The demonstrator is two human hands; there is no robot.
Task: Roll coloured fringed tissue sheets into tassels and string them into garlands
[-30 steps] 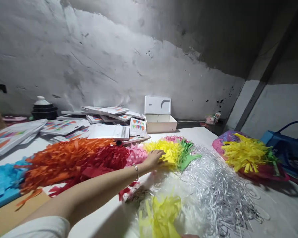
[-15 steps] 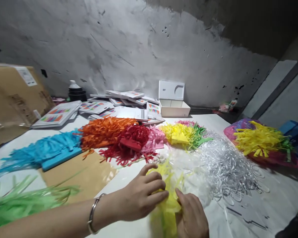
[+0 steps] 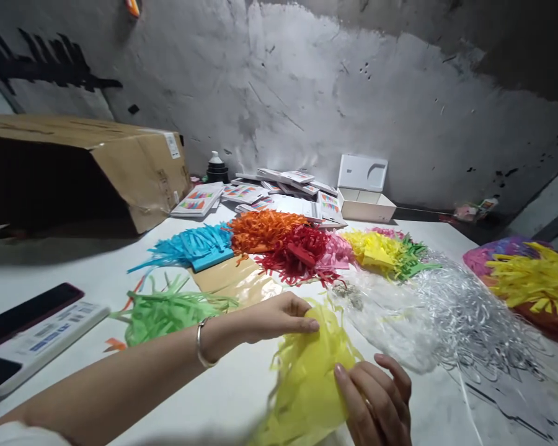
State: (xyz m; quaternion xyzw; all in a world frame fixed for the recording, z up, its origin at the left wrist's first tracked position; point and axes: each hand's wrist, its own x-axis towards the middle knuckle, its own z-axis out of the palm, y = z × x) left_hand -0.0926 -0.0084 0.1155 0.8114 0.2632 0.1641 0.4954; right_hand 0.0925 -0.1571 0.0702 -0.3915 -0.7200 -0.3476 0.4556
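Nearest, the right hand is resting half-curled fingers against the right edge of the yellow fringed paper; whether it is pinching cannot be told. That paper is hanging over the white tabletop, between the two hands. The left hand, wearing a silver bracelet at the wrist, is closing thumb and bent fingers on the yellow paper's upper edge. Left of the yellow paper, a green fringed bundle is lying; to its right, a clear plastic bag and silver tinsel are spreading. Beyond it, blue, orange and red fringed bundles are sitting in a row. Farther beyond it, flat bunting boxes are lying piled, and an open white box is standing before the plastered wall.
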